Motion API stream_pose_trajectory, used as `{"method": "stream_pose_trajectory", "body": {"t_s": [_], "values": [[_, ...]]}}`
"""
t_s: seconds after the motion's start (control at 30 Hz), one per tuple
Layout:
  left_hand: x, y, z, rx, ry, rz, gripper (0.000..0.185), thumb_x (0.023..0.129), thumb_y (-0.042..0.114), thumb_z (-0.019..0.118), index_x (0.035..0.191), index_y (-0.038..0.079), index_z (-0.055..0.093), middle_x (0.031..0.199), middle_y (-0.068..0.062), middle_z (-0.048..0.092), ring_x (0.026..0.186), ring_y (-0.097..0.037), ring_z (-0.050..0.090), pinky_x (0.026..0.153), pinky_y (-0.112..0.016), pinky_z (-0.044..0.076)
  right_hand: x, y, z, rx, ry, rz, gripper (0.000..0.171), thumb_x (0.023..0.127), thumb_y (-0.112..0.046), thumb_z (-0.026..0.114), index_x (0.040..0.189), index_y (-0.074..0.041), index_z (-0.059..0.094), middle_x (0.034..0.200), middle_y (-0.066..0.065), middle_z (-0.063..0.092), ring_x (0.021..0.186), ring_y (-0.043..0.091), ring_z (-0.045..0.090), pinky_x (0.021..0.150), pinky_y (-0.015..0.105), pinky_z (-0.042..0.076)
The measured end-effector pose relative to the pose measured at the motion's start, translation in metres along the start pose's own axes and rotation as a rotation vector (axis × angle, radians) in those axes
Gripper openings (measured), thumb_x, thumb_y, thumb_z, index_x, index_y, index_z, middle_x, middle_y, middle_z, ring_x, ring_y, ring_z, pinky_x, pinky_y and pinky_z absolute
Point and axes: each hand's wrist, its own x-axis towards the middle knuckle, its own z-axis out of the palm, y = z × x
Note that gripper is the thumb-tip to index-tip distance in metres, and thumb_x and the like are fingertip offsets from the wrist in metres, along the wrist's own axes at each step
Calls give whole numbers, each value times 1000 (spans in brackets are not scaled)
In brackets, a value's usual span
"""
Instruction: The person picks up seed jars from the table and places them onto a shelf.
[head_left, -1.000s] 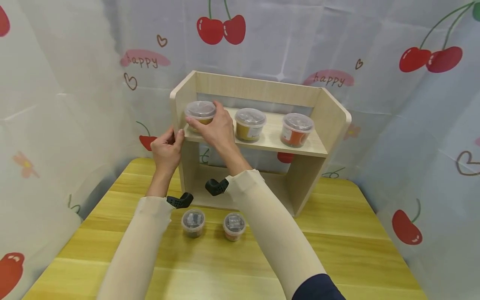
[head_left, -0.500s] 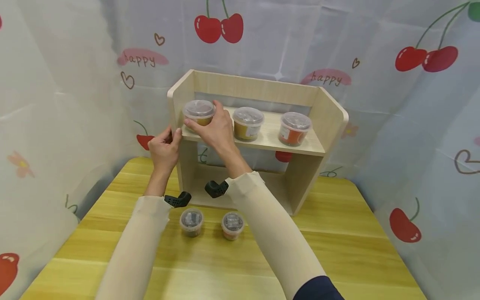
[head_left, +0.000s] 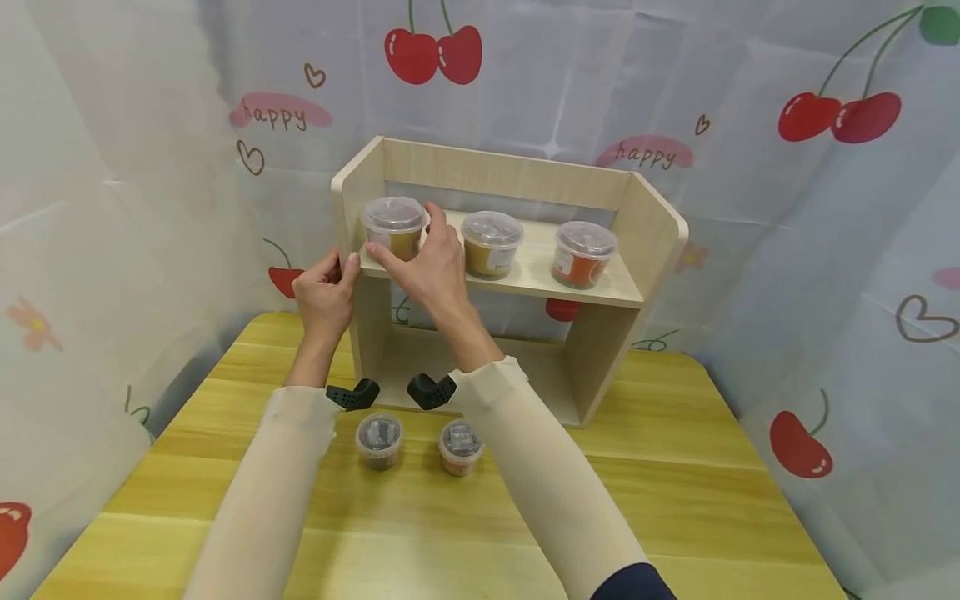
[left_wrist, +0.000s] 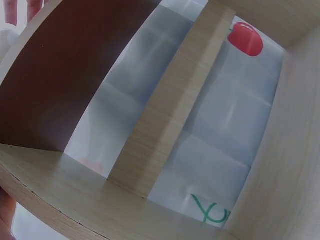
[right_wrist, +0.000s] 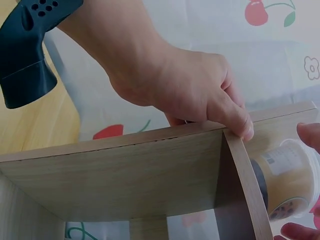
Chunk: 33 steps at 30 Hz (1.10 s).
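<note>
A pale wooden two-tier shelf [head_left: 607, 333] stands on the table. My left hand [head_left: 324, 300] grips its left side panel, thumb at the front edge of the upper board; the right wrist view shows this left hand [right_wrist: 185, 85] with its other fingers behind the panel. At the upper board's left end sits a clear-lidded tub with yellow contents [head_left: 405, 243]. Around it my right hand [head_left: 435, 265] is spread, thumb in front and index finger at its right side. In the right wrist view the thumb stands slightly off this tub [right_wrist: 287, 175].
Another yellow tub [head_left: 491, 246] and an orange one [head_left: 585, 257] stand along the same board. Two smaller lidded tubs [head_left: 379, 442] sit on the wooden table [head_left: 660, 492] before the shelf. A cherry-print curtain [head_left: 555, 75] hangs close behind and at both sides.
My right hand's fingers have loosened around the left tub, and more of its yellow side shows. The left hand stays on the side panel. The head view has shifted slightly.
</note>
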Motion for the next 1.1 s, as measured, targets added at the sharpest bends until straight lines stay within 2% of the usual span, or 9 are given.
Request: {"method": "stream_pose_trajectory", "body": {"t_s": [0.27, 0.5, 0.7, 0.9, 1.1], "values": [[0, -1, 2, 1, -11, 0, 31, 93, 22, 66, 106, -4, 74, 76, -21, 68, 57, 3, 50, 54, -12, 40, -10, 1, -4, 31, 28, 19, 89, 81, -43, 79, 149, -7, 35, 136, 15, 52, 121, 26, 51, 94, 39, 47], [0, -3, 3, -2, 12, 13, 27, 91, 20, 67, 97, -6, 74, 66, -18, 61, 54, 1, 44, 51, -14, 35, -21, 1, -8, 37, 33, 27, 86, 81, -39, 80, 148, -6, 37, 134, 18, 54, 121, 28, 53, 95, 41, 46], [1, -1, 2, 13, 14, 3, 31, 91, 23, 66, 92, -7, 73, 66, -17, 60, 54, 1, 45, 52, -14, 36, -31, 7, -9, 56, 78, -63, 79, 82, -35, 79, 144, -3, 42, 128, 17, 58, 116, 27, 56, 90, 37, 49], [1, -1, 2, -12, 7, -10, 27, 91, 19, 68, 95, -7, 74, 71, -15, 65, 57, 2, 49, 56, -12, 41, -41, 11, -14, 109, 144, -150, 72, 81, -28, 80, 139, 0, 47, 125, 18, 58, 112, 29, 58, 90, 33, 49], [1, -3, 3, -29, 28, -16, 22, 89, 12, 70, 85, -9, 72, 65, 6, 56, 56, 3, 47, 55, -12, 39, -50, 16, -19, 142, 185, -204, 66, 81, -24, 79, 135, 1, 50, 116, 17, 59, 106, 31, 59, 90, 27, 48]]}}
